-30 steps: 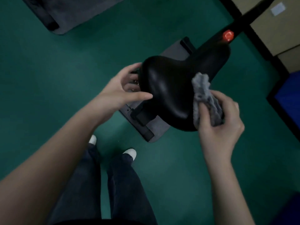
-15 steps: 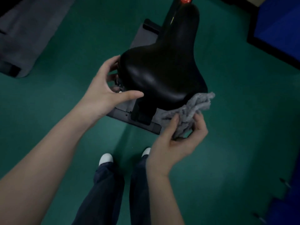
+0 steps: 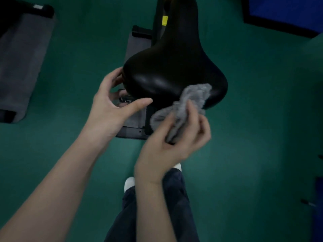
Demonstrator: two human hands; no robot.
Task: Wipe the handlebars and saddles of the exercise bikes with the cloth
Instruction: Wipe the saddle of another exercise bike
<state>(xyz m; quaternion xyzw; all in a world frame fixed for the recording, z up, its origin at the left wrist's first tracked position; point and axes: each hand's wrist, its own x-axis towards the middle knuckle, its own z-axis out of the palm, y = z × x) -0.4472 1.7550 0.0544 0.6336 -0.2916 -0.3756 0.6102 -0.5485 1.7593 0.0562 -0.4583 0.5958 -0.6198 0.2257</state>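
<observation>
The saddle (image 3: pixel 174 67) is in the top middle. My left hand (image 3: pixel 108 110) holds its left side. The cloth (image 3: pixel 185 103) in my right hand (image 3: pixel 171 147) touches its lower right edge.

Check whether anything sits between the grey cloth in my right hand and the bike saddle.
Nothing visible does. The right hand holds the cloth bunched, and its upper end appears to lie against the rear right edge of the saddle. The left hand grips the saddle's left rear side, clear of the cloth.
</observation>
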